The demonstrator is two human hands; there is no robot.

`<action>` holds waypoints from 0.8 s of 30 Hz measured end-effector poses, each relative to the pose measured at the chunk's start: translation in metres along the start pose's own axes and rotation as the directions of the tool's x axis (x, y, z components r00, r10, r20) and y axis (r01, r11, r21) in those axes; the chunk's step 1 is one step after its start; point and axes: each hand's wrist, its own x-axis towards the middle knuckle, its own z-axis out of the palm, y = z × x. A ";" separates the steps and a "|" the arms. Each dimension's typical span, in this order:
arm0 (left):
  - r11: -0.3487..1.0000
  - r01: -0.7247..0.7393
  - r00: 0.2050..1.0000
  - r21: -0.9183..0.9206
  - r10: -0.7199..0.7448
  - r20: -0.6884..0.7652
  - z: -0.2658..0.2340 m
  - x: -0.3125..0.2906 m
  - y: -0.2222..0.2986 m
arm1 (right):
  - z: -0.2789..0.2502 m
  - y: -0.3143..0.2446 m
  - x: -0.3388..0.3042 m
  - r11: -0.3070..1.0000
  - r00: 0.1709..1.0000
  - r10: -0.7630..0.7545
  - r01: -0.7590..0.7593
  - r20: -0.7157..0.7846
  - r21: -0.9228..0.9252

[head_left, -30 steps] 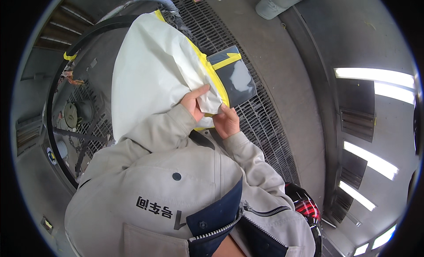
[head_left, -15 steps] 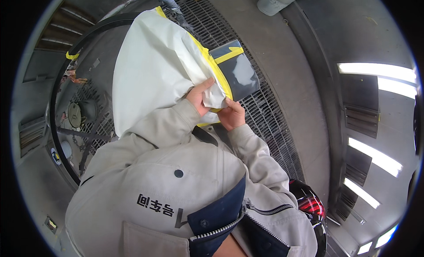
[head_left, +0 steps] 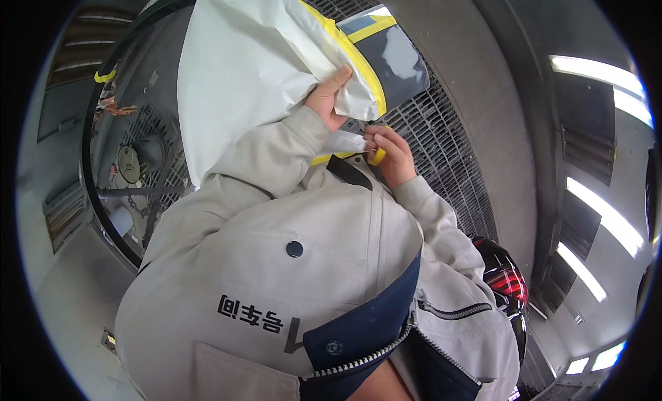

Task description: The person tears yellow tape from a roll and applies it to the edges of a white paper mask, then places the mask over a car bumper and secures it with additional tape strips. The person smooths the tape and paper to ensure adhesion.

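Note:
A large sheet of white masking paper [head_left: 238,77] covers much of a dark panel [head_left: 393,64], its edge lined with yellow masking tape [head_left: 360,55]. On the uncovered part of the panel is a pale, irregular patch [head_left: 402,54]. My left hand [head_left: 329,99] grips the paper near its lower right corner, thumb on top and fingers partly hidden by the folds. Just below and to the right, my right hand [head_left: 394,156] has its fingers curled round a small roll of yellow tape [head_left: 378,156]. The fingertips there are slightly blurred. A lower taped edge of paper shows beside my jacket.
A curved black frame [head_left: 88,149] rises at the left around the work. Beneath runs a metal floor grating [head_left: 452,149]. A round-lidded container [head_left: 128,164] stands at the left. A glossy black part with a red lamp [head_left: 509,285] lies close by my right elbow.
My right hand has come away from the paper's corner, down and to the right, and the tape roll now shows in it. My left hand still grips the paper, higher in view.

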 end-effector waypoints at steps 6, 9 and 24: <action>0.996 -0.080 0.994 -0.047 0.076 -0.081 0.001 0.003 -0.004 | -0.020 -0.010 -0.010 0.210 0.924 -0.123 0.380 0.361 -0.901; 0.993 -0.122 0.992 -0.008 0.121 -0.045 -0.003 -0.003 -0.005 | -0.033 -0.006 0.008 0.109 0.932 0.203 0.282 0.299 -0.953; -0.481 -0.243 0.935 0.843 0.117 0.336 0.007 -0.207 -0.040 | -0.159 -0.021 -0.044 -0.104 0.945 -0.322 0.024 0.056 -0.994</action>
